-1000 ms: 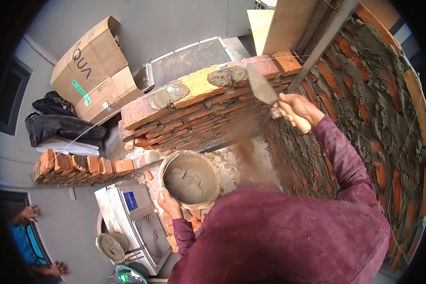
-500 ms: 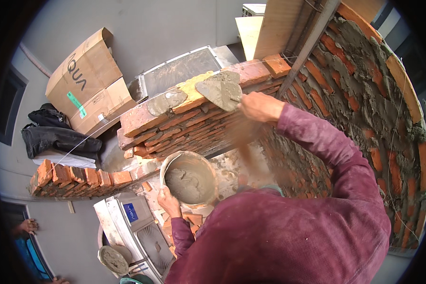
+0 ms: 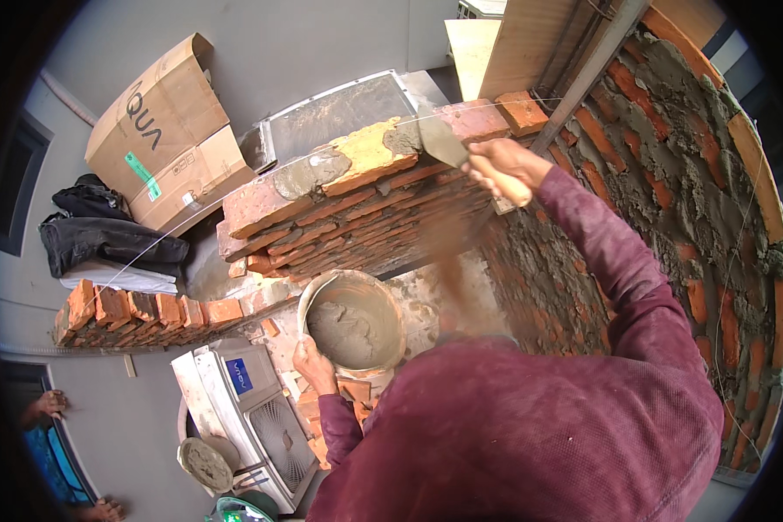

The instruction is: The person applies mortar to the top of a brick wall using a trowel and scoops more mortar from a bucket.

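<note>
With 12 o'clock pointing away from the body, the left hand [image 3: 316, 365] sits nearest, at about 7 o'clock from the middle of the view, its fingers and thumb pinching the rim of a round bucket [image 3: 376, 304]. Inside is wet grey mortar [image 3: 344, 332], low enough that much of the inner wall shows. Farther out, between 1 and 2 o'clock, the right hand [image 3: 506, 165] is closed around the wooden handle [image 3: 518, 190] of a trowel [image 3: 442, 139]. The trowel's long axis runs from the handle's butt, between 4 and 5, to the tip, between 10 and 11, so the blade lies obliquely across the top of the brick wall [image 3: 265, 209]. A dab of mortar [image 3: 403, 137] on that top course lies between 9 and 10 o'clock from the right grip, just beside the blade; whether they touch I cannot tell. The right hand is much nearer to it; the left is well apart, toward 7. The bucket lies between 7 and 8 from the right grip. Beyond the wall, at 10 o'clock, stands a cardboard box [image 3: 165, 143].
</note>
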`<control>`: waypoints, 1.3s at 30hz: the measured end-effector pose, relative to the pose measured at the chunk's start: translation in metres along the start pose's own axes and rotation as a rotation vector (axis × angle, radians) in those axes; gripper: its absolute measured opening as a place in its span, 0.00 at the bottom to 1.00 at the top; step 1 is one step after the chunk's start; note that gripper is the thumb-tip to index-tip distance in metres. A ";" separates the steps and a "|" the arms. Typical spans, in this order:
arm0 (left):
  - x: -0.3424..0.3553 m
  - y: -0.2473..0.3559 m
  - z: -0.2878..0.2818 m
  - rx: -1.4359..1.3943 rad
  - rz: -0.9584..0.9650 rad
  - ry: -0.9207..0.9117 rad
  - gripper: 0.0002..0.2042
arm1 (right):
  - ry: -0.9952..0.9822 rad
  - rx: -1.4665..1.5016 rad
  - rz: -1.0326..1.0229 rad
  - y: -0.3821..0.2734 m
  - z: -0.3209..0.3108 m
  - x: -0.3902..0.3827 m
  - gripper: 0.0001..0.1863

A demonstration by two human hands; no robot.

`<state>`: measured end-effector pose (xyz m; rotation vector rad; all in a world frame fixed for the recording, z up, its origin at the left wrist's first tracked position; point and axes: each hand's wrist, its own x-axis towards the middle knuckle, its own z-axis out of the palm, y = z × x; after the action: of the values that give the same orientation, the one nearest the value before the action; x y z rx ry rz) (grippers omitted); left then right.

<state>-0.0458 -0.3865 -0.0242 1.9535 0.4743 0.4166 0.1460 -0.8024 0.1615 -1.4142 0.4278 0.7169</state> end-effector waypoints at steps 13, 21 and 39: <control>0.013 0.016 0.010 -0.057 -0.036 -0.106 0.19 | 0.307 -0.906 -0.248 0.005 -0.092 -0.031 0.15; 0.051 0.033 -0.007 -0.004 0.124 -0.228 0.21 | 0.041 -1.432 -0.453 0.069 0.029 -0.092 0.16; 0.067 0.125 -0.001 -0.005 0.290 -0.364 0.25 | -0.121 -1.531 -0.502 0.137 0.122 -0.041 0.08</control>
<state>0.0292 -0.4004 0.0950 2.0425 -0.0449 0.2328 0.0067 -0.6907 0.1037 -2.7091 -0.7754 0.6782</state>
